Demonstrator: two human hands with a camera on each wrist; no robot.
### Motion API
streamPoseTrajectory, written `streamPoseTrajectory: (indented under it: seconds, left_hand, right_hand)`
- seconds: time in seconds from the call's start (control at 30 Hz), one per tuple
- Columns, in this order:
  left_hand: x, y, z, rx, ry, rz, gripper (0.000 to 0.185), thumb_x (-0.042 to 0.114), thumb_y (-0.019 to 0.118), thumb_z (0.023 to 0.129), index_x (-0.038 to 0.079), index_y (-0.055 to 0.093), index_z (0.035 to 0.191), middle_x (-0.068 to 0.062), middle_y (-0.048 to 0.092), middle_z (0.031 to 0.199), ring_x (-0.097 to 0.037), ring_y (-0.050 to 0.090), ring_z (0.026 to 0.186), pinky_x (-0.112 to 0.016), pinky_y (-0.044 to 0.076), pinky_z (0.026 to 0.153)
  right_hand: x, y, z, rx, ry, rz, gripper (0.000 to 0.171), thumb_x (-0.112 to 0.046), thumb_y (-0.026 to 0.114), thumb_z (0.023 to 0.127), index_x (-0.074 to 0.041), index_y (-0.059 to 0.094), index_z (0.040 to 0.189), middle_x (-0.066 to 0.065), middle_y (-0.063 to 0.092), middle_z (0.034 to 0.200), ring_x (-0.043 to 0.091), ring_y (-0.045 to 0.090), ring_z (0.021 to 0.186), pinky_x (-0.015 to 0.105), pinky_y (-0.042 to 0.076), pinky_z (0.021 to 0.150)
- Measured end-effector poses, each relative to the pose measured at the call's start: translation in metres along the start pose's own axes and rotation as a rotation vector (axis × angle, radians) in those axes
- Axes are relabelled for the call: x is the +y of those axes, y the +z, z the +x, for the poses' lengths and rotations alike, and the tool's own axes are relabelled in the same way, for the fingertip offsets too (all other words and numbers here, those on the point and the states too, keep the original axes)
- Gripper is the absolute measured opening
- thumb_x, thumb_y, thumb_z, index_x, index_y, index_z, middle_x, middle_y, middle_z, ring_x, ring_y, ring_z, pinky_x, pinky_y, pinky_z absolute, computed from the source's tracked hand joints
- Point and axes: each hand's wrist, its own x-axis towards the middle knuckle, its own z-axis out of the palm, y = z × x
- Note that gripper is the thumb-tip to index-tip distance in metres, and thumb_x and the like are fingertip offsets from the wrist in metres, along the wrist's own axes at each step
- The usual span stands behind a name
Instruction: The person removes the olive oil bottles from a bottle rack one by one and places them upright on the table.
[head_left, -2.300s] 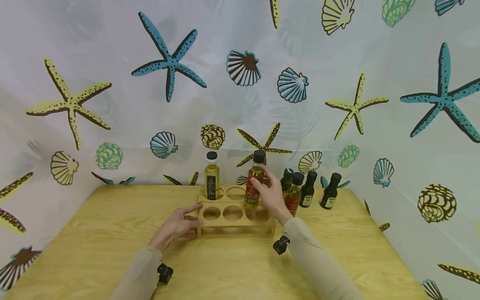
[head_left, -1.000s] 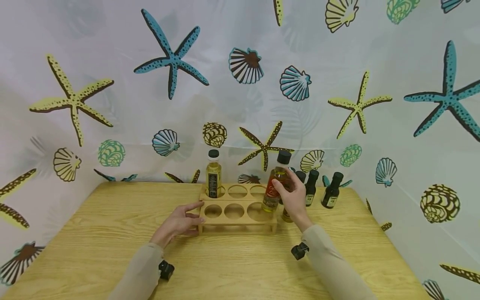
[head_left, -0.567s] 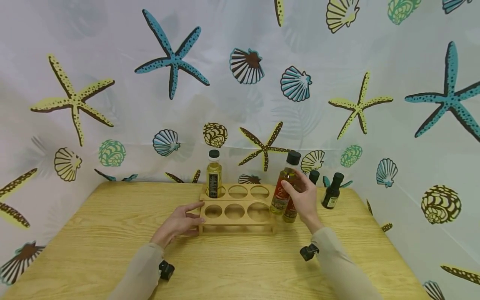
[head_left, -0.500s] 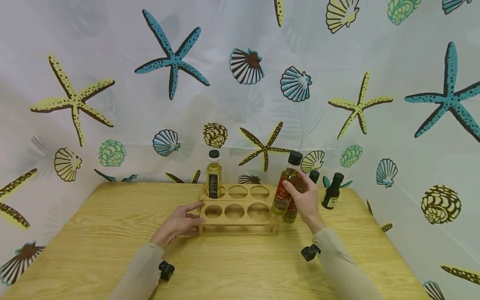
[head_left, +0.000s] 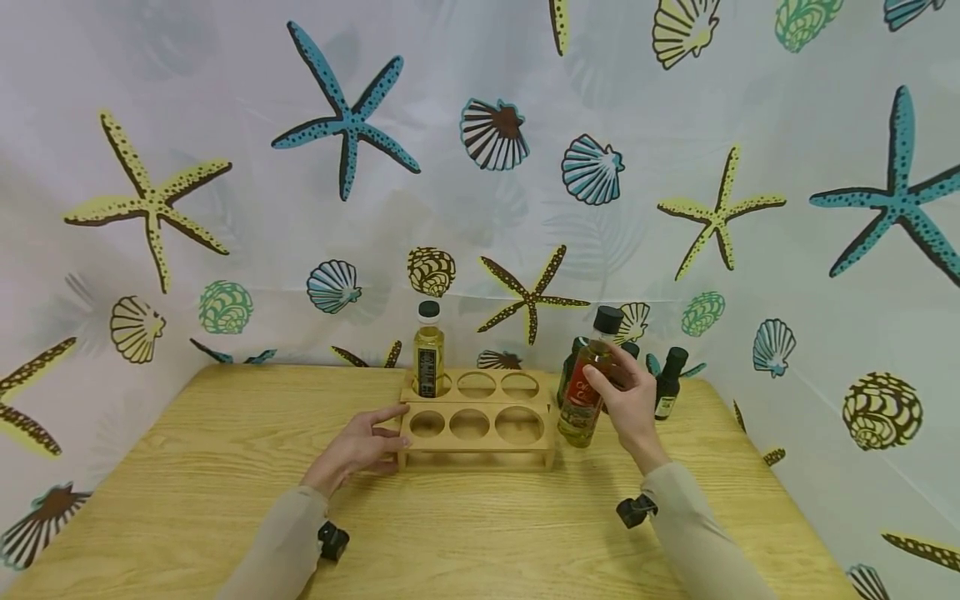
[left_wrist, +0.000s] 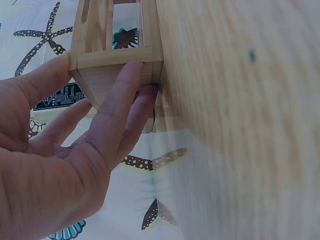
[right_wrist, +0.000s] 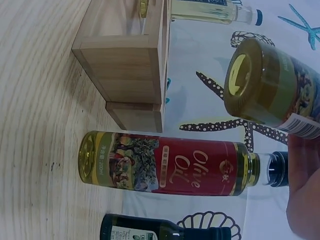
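My right hand [head_left: 628, 402] grips an olive oil bottle [head_left: 583, 387] with a red label and black cap, to the right of the wooden rack [head_left: 472, 446]. In the right wrist view the held bottle [right_wrist: 270, 85] is raised and tilted, its base showing. A second red-labelled olive oil bottle [right_wrist: 195, 167] stands on the table beside the rack; in the head view the held one mostly hides it. My left hand [head_left: 358, 446] touches the rack's left end. In the left wrist view its extended fingers [left_wrist: 112, 112] rest against the end panel.
A pale yellow oil bottle [head_left: 428, 362] stands in the rack's back-left hole. Several dark bottles are at the right, including one dark bottle [head_left: 667, 385] near the back edge and a partly hidden dark bottle [head_left: 567, 375]. A patterned cloth [head_left: 510, 217] hangs behind the table.
My right hand has carried the olive oil bottle from above the rack to the right, past its right end. My left hand has stayed at the rack's left end.
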Motion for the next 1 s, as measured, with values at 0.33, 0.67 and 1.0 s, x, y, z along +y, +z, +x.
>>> streamPoseTrajectory:
  seconds: [0.33, 0.67, 1.0]
  left_hand:
    - [0.000, 0.000, -0.001, -0.005, 0.009, -0.002, 0.066, 0.012, 0.065, 0.095, 0.016, 0.035, 0.154, -0.032, 0.043, 0.144, -0.040, 0.057, 0.122, -0.047, 0.058, 0.086]
    - [0.000, 0.000, -0.002, 0.000, 0.002, -0.002, 0.066, 0.013, 0.066, 0.095, 0.017, 0.036, 0.154, -0.032, 0.045, 0.143, -0.039, 0.058, 0.120, -0.046, 0.059, 0.085]
    - [-0.001, -0.001, -0.002, -0.006, 0.017, -0.004, 0.066, 0.013, 0.065, 0.095, 0.017, 0.036, 0.154, -0.032, 0.045, 0.143, -0.039, 0.058, 0.121, -0.047, 0.058, 0.085]
  right_hand:
    - [0.004, -0.016, -0.001, 0.001, -0.018, 0.019, 0.044, 0.001, 0.070, 0.087, 0.002, 0.061, 0.130, -0.017, 0.071, 0.100, 0.001, 0.068, 0.088, 0.020, 0.058, 0.074]
    - [0.009, -0.031, -0.001, 0.027, 0.025, 0.012, 0.045, 0.003, 0.070, 0.086, 0.005, 0.060, 0.130, -0.019, 0.069, 0.103, 0.000, 0.067, 0.091, 0.017, 0.057, 0.076]
    - [0.017, -0.049, -0.002, 0.046, 0.026, 0.072, 0.044, 0.005, 0.068, 0.087, 0.006, 0.059, 0.130, -0.015, 0.071, 0.095, 0.002, 0.065, 0.080, 0.015, 0.055, 0.067]
